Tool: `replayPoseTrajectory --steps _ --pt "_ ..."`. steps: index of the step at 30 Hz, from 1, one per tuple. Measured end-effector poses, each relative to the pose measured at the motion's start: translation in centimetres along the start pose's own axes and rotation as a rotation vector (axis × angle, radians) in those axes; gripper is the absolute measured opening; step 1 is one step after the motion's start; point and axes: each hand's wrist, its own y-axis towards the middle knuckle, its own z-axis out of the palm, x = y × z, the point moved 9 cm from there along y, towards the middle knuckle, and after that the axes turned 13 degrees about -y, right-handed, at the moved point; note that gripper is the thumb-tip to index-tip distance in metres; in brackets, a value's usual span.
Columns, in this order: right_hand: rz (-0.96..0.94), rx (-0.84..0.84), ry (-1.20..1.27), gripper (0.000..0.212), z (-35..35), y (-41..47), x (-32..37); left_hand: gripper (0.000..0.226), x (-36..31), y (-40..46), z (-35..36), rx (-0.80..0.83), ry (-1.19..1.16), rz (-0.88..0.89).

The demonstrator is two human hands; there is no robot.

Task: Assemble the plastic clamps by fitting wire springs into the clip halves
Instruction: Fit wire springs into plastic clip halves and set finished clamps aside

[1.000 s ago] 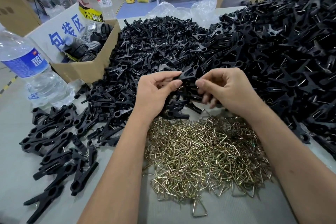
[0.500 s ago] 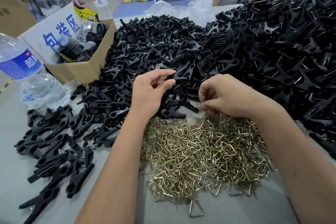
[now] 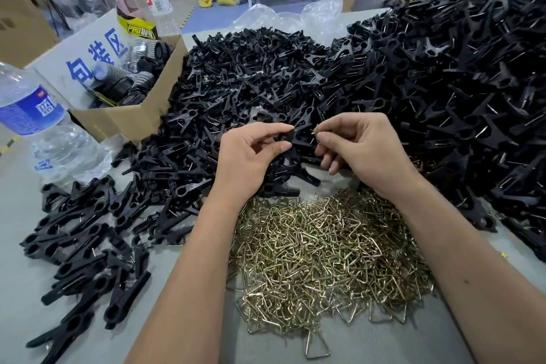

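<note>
My left hand (image 3: pixel 254 154) pinches a pair of black clip halves (image 3: pixel 288 136) between thumb and forefinger, above the near edge of the black pile. A few centimetres to its right, my right hand (image 3: pixel 363 148) pinches a brass wire spring (image 3: pixel 316 133) at the fingertips, its end pointing at the clip. A heap of loose brass wire springs (image 3: pixel 325 257) lies under my forearms. Loose black clip halves (image 3: pixel 266 83) are piled across the middle. Assembled clamps (image 3: pixel 88 248) lie at the left.
A tall mound of black clamps with springs (image 3: pixel 472 83) fills the right side. A cardboard box (image 3: pixel 139 115) with bottles stands at the left, a water bottle (image 3: pixel 38 127) beside it. Clear plastic bags (image 3: pixel 283 15) lie behind the pile.
My right hand dipped to the spring heap and came back up with a spring pinched. My left hand kept its grip on the clip halves; both hands now face each other.
</note>
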Motion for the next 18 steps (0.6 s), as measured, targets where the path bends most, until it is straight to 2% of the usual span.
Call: replayPoseTrajectory --steps 8,18 --pt "-0.017 -0.016 -0.104 0.028 0.2 -0.2 0.1 0.029 0.2 0.0 0.4 0.043 -0.073 -0.039" --pt "-0.041 0.011 -0.283 0.033 0.5 -0.3 0.2 0.028 0.0 -0.2 1.2 0.135 -0.087 -0.047"
